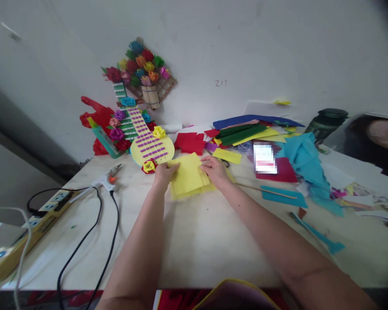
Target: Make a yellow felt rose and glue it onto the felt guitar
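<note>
Both hands meet on a stack of yellow paper sheets lying flat on the pale table, just in front of a yellow guitar-shaped craft piece with purple strips and paper roses. The left hand rests on the left edge of the sheets; its grip is loosely closed, thumb lying across the paper's edge and fingers curled at or under the margin. How tightly it pinches cannot be told from this view. The right hand sits on the upper right corner of the same stack, fingers bent down onto the paper and thumb tucked near the edge, a light, half-closed grip rather than a fist. The top sheet lies slightly askew over the sheets beneath it.

Behind the hands lie red paper pieces and a heap of coloured sheets in blue, green, yellow and red. To the right, turquoise paper spreads across the table, with a thin wooden stick lying over a teal strip. A dark green bottle stands farther right. To the left, a glue gun lies beside a power strip, with black cables trailing toward the table's near edge. A bouquet of paper roses hangs on the wall.
</note>
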`<state>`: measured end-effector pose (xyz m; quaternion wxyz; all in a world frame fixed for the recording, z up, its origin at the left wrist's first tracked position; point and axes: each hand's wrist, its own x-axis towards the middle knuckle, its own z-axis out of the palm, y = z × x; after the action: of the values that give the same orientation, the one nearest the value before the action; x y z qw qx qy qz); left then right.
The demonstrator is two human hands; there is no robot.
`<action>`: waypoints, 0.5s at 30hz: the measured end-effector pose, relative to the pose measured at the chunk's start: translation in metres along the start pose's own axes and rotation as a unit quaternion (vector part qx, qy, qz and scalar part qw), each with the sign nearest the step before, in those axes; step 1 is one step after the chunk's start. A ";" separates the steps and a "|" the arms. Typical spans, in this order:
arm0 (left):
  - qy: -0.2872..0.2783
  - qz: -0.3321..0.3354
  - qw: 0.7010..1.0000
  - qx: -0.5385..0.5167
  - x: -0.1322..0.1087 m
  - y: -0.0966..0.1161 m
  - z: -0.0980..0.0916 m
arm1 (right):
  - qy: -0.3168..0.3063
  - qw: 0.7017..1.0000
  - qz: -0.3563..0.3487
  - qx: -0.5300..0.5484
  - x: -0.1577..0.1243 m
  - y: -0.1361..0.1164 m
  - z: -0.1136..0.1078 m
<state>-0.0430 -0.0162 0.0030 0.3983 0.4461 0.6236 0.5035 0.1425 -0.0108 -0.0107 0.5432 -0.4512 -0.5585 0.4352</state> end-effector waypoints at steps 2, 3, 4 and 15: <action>-0.014 -0.011 1.000 0.019 0.000 0.000 -0.006 | 0.003 0.999 -0.007 -0.033 -0.001 0.002 0.003; -0.030 -0.023 0.999 0.021 0.000 0.000 -0.009 | 0.003 0.999 0.000 -0.049 -0.002 0.003 0.004; -0.052 -0.041 0.998 0.024 0.000 -0.001 -0.012 | 0.000 0.998 0.014 -0.063 -0.002 0.003 0.006; -0.177 -0.093 0.959 0.203 0.004 -0.010 -0.036 | -0.027 0.988 0.081 -0.127 -0.010 0.007 0.012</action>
<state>-0.0795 -0.0229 -0.0007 0.4485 0.5391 0.6712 0.2402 0.1305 -0.0185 -0.0199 0.4293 -0.5486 -0.5853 0.4149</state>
